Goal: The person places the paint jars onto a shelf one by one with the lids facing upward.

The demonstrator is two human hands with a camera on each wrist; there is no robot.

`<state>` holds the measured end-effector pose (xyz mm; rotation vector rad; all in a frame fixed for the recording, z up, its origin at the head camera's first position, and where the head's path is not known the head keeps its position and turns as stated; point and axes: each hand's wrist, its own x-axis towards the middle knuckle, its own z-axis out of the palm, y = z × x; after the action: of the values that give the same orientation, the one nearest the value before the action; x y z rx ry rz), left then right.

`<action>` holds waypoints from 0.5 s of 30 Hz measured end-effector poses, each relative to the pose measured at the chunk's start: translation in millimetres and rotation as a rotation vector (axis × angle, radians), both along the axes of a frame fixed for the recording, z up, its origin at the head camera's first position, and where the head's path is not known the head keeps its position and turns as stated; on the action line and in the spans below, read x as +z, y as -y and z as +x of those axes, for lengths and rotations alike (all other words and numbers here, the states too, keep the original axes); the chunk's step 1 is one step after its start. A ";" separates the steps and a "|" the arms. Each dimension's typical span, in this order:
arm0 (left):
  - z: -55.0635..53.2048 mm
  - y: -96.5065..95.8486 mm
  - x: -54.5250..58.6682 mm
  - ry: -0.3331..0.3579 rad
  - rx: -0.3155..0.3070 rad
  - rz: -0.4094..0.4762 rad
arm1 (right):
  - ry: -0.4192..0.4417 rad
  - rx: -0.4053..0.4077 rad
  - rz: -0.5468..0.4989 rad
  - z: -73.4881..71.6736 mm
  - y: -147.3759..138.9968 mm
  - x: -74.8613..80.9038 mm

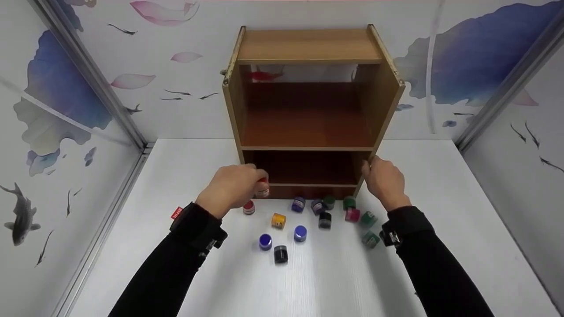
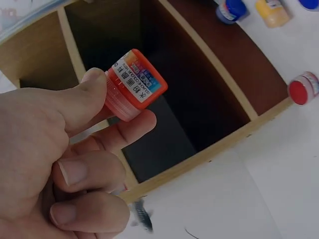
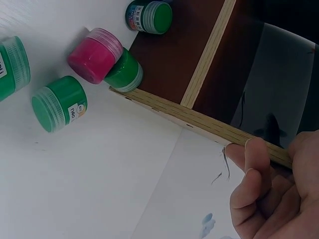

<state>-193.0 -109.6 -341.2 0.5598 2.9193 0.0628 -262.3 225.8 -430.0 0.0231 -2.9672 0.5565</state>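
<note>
Currently, left hand (image 1: 233, 185) pinches red jar (image 2: 138, 82) by ridged end, axis aslant, in front of left part of cabinet (image 1: 304, 44), near lower compartment (image 1: 308, 167). Right hand (image 1: 385, 181), farther from jar, grips cabinet's right side. Other jars (image 1: 278, 221) scattered on tabletop (image 1: 339, 281). Compartment's interior dark; red jar partly finger-covered in head view.

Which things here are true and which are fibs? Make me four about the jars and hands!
1. The left grip pinches a small orange-red plastic paint jar. True.
2. The right grip holds nothing. False: it grips the brown wooden cabinet by one side.
3. A small yellow plastic jar is on the white table. True.
4. The round pink plastic jar is inside the cabinet. False: the pink jar is outside, on the table.
</note>
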 end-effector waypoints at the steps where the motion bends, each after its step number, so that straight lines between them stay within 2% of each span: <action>1: -0.2 -1.6 2.6 0.000 -0.006 0.004 | 0.002 0.000 -0.001 0.3 -0.5 0.1; 8: -7.1 -8.8 20.4 -0.040 -0.034 0.014 | -0.007 -0.014 -0.008 0.5 -1.6 0.0; 15: -21.6 -13.2 33.3 -0.113 -0.015 0.028 | -0.017 -0.013 -0.006 -0.6 0.8 -2.2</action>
<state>-214.5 -96.4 -308.0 0.6083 3.0279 0.0728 -262.8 225.0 -432.2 0.0078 -2.9465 0.5611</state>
